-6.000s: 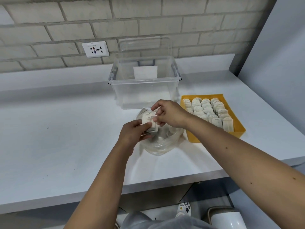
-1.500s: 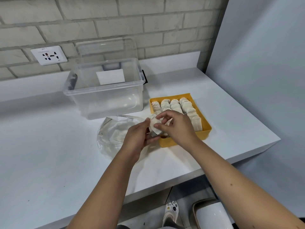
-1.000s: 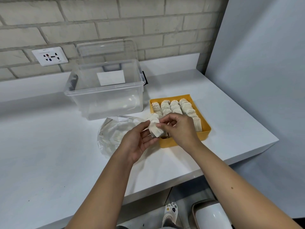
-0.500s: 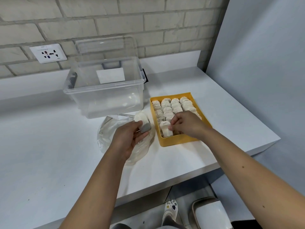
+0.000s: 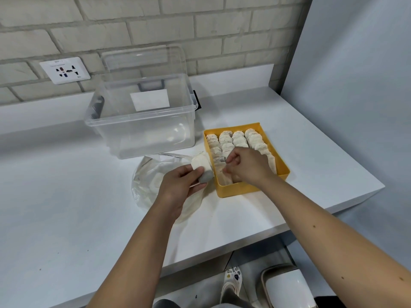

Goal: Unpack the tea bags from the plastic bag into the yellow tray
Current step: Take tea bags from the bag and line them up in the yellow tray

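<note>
Left hand [image 5: 178,185] gripped a stack of white paper tea bags [image 5: 200,162] — right hand [image 5: 246,168] curled inside the yellow plastic tray [image 5: 240,190], grasp unclear.

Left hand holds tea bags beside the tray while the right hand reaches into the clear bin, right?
No. The head view shows the right hand in the tray, not the bin. The left hand does hold tea bags beside the tray.
</note>
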Action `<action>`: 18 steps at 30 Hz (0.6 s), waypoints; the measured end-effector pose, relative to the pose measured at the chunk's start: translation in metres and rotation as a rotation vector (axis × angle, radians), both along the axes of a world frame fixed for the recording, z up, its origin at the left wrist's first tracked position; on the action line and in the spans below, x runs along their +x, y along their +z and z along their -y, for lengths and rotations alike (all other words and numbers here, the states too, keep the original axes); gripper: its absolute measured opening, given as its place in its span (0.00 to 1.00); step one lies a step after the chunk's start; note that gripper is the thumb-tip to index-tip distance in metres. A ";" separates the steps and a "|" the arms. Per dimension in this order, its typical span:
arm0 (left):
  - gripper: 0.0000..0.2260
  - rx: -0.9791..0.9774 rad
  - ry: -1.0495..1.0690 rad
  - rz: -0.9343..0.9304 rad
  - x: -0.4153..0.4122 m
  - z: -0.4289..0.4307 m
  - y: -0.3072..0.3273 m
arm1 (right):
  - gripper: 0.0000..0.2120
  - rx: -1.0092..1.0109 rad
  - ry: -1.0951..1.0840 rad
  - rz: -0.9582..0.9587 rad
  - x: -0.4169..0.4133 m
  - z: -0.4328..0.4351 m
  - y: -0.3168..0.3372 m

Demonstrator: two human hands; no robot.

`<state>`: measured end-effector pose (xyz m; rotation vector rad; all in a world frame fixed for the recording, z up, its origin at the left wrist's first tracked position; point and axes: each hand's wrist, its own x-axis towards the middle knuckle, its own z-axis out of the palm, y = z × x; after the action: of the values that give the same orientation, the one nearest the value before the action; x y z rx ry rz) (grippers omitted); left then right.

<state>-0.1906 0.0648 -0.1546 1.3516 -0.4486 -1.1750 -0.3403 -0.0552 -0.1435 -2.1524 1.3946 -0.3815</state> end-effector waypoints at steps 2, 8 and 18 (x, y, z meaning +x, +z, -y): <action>0.04 -0.011 -0.029 0.017 -0.002 0.001 0.000 | 0.03 0.052 0.003 0.287 -0.002 -0.001 0.008; 0.03 -0.023 -0.074 0.064 -0.011 0.002 0.005 | 0.04 0.228 0.115 0.501 -0.002 -0.013 0.026; 0.05 -0.006 0.050 0.065 -0.004 0.002 0.011 | 0.03 0.126 0.036 0.441 -0.039 0.015 0.043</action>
<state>-0.1947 0.0632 -0.1435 1.3912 -0.4620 -1.0897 -0.3793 -0.0699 -0.1002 -1.8451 1.0967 -0.6872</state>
